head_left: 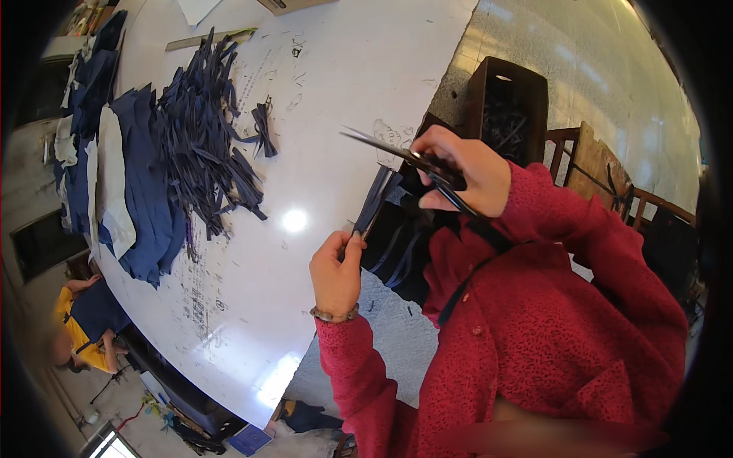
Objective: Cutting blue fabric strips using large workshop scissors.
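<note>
My left hand (337,267) pinches a small bundle of dark navy fabric strips (375,197) over the near edge of the white table (305,153). The strips point up and away from the fingers. In my right hand (469,175) is a pair of scissors (379,145), its fingers curled round the dark handles. The scissor blades reach left over the table, just beyond the strips' upper ends and apart from them. Longer dark strips (408,256) hang below the table edge, beside my lap.
A large heap of navy strips (200,130) lies on the table, with a small bundle (264,130) beside it. Blue fabric pieces (149,175) and a ruler (210,38) are farther off. A brown crate (504,107) holds dark scraps. A person in yellow (92,328) sits beyond the table.
</note>
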Demonstrator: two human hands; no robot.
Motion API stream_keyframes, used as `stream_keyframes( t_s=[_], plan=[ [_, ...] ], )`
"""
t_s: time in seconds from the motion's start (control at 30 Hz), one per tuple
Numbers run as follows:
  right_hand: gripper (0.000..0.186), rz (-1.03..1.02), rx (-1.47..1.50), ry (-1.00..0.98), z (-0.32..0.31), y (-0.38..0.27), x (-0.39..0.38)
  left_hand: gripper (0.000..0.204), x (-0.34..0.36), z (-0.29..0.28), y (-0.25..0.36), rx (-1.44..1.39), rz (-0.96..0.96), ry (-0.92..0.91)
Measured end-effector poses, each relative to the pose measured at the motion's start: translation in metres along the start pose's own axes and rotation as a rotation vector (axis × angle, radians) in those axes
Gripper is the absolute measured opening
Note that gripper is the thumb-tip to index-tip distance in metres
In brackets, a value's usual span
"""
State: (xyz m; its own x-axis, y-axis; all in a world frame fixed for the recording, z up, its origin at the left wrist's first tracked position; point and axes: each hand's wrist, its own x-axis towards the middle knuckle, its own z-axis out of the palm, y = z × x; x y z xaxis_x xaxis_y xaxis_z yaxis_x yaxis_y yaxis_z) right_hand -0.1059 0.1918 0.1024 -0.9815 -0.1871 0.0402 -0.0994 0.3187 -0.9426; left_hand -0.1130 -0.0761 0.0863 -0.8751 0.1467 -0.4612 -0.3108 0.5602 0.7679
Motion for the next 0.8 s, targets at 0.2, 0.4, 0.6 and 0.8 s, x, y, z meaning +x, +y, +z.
stream_keyframes(
  t_s=[0.2, 0.4, 0.6, 0.8],
  plan=[
    [0.049, 0.333, 0.27, -0.56, 0.026, 0.005, -0.054, 0.019, 0.001, -0.001, 0.0, 0.018, 0.007, -0.009],
    [0.051, 0.428, 0.24, -0.613, 0.047, 0.007, -0.061, 0.018, -0.001, -0.003, 0.0, 0.016, 0.032, -0.005],
    [0.051, 0.494, 0.243, -0.572, 0.052, -0.001, -0.06, 0.02, -0.003, -0.004, 0.006, 0.044, 0.026, -0.007],
    [0.056, 0.591, 0.231, -0.538, 0.061, -0.014, -0.052, 0.02, -0.003, -0.004, 0.003, 0.041, 0.036, -0.01]
  ],
)
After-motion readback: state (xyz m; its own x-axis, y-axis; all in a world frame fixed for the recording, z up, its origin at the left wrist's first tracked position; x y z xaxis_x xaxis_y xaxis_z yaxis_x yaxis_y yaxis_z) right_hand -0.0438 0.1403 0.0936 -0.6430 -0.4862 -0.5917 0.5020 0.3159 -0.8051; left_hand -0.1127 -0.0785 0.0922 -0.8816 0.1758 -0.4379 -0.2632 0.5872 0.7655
